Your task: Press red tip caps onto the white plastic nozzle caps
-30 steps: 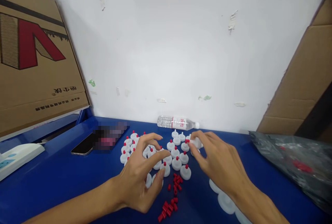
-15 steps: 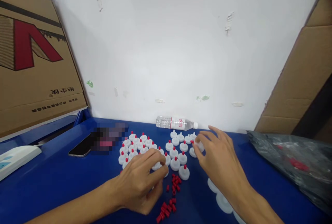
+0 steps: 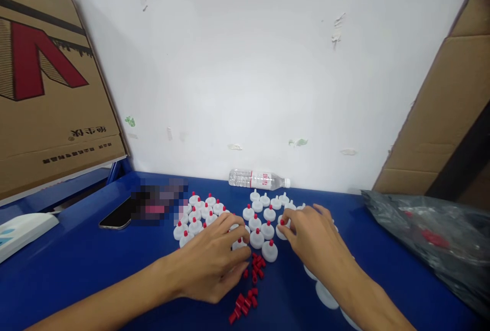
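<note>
My right hand [image 3: 312,231] is at a white disc-shaped piece [image 3: 280,232] with a red cap [image 3: 282,222] on its nozzle; thumb and index finger close around the capped top. My left hand [image 3: 216,254] hovers with curled fingers, thumb and index slightly apart, close to loose red caps [image 3: 254,269]. Just behind its fingers stands another red-capped disc [image 3: 239,243], partly covered. Many red-capped discs [image 3: 195,226] stand upright to the left and middle. Uncapped white discs [image 3: 265,199] stand at the back, and more white discs [image 3: 326,295] lie partly beneath my right forearm.
A clear water bottle [image 3: 258,179] lies against the white wall. At left are a phone [image 3: 115,216], a blurred patch, a white device [image 3: 26,231] and a printed cardboard box [image 3: 57,116]. A grey plastic bag [image 3: 424,241] with something red lies at right, beside cardboard [image 3: 432,132].
My right hand has lowered a tilted red-capped disc, which now stands upright on the blue table. My left thumb and index finger have parted slightly near the loose red caps.
</note>
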Action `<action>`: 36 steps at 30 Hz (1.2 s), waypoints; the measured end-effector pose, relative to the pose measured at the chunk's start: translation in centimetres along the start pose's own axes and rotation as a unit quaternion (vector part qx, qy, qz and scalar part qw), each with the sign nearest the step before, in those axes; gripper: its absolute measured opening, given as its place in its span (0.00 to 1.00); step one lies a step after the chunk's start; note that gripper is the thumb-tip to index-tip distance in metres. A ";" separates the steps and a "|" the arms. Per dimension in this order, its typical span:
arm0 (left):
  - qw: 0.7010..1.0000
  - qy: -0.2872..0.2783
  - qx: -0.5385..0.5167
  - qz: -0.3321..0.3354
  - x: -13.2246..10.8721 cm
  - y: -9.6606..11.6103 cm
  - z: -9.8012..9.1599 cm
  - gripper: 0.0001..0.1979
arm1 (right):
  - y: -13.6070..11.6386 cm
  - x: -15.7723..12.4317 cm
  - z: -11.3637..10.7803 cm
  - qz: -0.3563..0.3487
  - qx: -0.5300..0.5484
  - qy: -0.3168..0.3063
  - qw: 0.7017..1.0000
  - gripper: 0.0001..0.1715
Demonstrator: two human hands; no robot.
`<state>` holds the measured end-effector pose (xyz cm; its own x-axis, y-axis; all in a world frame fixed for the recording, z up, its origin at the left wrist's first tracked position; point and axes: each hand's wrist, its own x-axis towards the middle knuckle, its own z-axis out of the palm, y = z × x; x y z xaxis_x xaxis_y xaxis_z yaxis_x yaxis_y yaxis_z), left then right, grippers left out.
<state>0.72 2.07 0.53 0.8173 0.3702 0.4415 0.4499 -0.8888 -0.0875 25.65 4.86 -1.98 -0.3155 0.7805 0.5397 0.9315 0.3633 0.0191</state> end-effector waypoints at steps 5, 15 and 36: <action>0.998 -0.049 -0.030 0.003 -0.1 0.0 -0.5 0.05 | 0.2 0.0 -0.2 0.007 0.005 -0.016 1.000 0.12; 0.996 -0.087 -0.008 0.021 -0.2 0.0 -0.2 0.04 | 2.6 1.0 -1.1 0.017 0.011 -0.041 0.999 0.21; 0.997 -0.063 -0.041 0.011 -0.3 -0.1 1.0 0.02 | 0.7 1.2 -2.1 -0.024 0.076 -0.045 0.996 0.26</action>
<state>0.76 2.28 -0.50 0.8673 0.3776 0.3244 0.4055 -0.9139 -0.0204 26.28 4.94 0.46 -0.3798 0.8006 0.4634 0.8794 0.4680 -0.0877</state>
